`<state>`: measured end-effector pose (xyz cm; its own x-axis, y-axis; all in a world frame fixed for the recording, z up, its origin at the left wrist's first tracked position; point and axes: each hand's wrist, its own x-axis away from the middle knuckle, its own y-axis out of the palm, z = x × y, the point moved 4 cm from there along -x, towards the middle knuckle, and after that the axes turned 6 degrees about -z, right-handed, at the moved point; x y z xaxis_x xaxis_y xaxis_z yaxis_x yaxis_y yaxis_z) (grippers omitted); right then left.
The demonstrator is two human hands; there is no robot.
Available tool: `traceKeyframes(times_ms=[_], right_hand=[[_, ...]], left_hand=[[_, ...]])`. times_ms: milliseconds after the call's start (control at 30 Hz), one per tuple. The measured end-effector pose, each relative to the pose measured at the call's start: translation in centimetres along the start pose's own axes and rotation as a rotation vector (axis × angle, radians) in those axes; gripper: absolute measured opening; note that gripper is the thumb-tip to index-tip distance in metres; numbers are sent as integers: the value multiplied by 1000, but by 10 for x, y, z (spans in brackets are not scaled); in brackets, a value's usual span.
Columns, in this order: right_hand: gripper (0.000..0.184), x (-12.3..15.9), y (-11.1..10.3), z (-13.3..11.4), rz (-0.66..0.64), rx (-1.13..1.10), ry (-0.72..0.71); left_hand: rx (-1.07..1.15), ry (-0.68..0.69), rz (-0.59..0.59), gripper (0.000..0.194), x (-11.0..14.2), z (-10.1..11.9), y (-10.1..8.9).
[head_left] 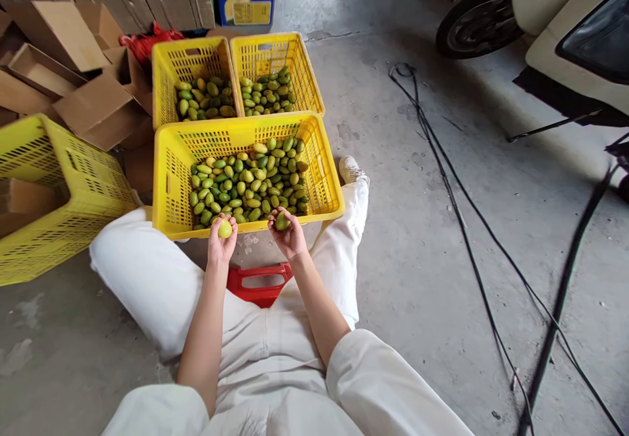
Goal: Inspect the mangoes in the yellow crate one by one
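Observation:
My left hand (223,242) is closed around a yellow-green oval fruit (225,228) that looks like a small mango. In my right hand (291,236) is a darker green fruit (282,221) of the same kind. Both hands are held up at the near rim of a large yellow plastic crate (250,133). Inside that crate lies a broad heap of small green and yellowish fruits (250,183). Behind it, two more yellow crates stand side by side, the left one (191,62) and the right one (275,62), each partly filled with similar fruits.
A yellow crate (93,180) holding cardboard stands at left, by a pile of open cardboard boxes (98,108). Between my legs is a red plastic stool (260,298). Black cables (462,213) cross the concrete floor at right, near a parked vehicle (555,49).

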<state>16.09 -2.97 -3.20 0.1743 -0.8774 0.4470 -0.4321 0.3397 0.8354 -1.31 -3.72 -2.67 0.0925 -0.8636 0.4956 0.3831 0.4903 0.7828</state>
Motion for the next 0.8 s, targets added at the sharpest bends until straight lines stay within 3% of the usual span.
traceKeyframes(times_ms=[200, 400, 600, 700, 800], right_hand=[[19, 0, 4, 0, -47, -7, 4], [20, 1, 9, 0, -74, -20, 49], [10, 2, 6, 2, -49, 42, 43], [14, 3, 6, 1, -51, 40, 11], [20, 4, 8, -1, -78, 86, 12]], left_hand=[[-8, -40, 93, 12, 3, 0, -1], [-62, -145, 8, 21, 1, -1, -1], [-34, -134, 118, 45, 1, 7, -14], [-59, -138, 47, 47, 4, 7, -8], [-86, -147, -50, 34, 6, 3, 5]])
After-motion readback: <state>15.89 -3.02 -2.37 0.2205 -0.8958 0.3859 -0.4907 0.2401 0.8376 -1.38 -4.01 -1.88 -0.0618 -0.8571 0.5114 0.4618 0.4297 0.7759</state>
